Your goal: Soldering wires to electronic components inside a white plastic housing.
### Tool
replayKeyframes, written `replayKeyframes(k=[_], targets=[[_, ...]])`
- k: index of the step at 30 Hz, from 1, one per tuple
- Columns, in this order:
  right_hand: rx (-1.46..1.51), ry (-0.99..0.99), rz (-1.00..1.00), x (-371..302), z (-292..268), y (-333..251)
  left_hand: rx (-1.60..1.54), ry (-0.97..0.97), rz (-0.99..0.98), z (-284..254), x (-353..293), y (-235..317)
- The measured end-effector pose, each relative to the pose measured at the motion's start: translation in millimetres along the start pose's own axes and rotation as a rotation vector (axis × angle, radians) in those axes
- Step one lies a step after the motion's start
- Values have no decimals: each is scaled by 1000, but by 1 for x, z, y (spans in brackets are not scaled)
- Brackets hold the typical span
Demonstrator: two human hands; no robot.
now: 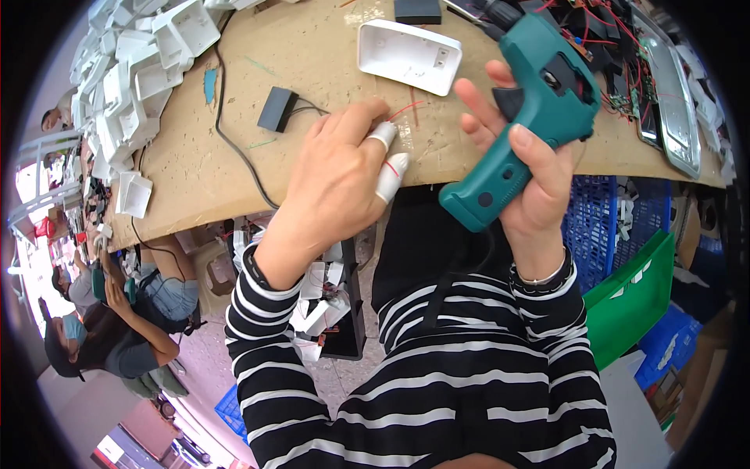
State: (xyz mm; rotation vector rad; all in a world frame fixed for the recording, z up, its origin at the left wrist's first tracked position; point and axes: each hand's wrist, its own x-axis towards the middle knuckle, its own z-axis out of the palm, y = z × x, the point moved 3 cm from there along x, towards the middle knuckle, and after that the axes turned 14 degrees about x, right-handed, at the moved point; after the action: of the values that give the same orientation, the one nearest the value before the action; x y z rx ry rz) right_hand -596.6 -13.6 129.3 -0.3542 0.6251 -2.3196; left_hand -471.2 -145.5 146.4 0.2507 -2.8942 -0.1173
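My left hand [332, 172] is over the front of the table, fingers curled and pressed together, white covers on the thumb and a finger. Thin red wire [406, 110] pokes out by its fingertips. A small black box [278, 109] lies just left of it, its dark leads running to under the hand. My right hand [539, 176] holds a teal electric screwdriver [531, 117] by its handle, thumb across it, other fingers partly stretched near the black trigger. The tool's dark nose points to the far side. Beyond my hands lies an open white plastic housing [408, 59], hollow side up.
White housings [129, 86] are heaped at the left. A black cable [224, 117] crosses the table. Circuit boards and red wires [613, 47] crowd the far right. Below the edge stand a blue crate [598, 227] and a green bin [633, 301]. Another person [117, 336] works at the left.
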Motion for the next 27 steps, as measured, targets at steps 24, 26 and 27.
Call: replayKeyframes(k=[24,26,27], targets=[[34,-13,-41,11,-18,18,-92,-103,107,12,27,-11],[38,-6,-28,9,-19,18,30,-65,194,16,22,-12],[70,-6,-24,8,-19,19,47,-38,207,13,21,-7]])
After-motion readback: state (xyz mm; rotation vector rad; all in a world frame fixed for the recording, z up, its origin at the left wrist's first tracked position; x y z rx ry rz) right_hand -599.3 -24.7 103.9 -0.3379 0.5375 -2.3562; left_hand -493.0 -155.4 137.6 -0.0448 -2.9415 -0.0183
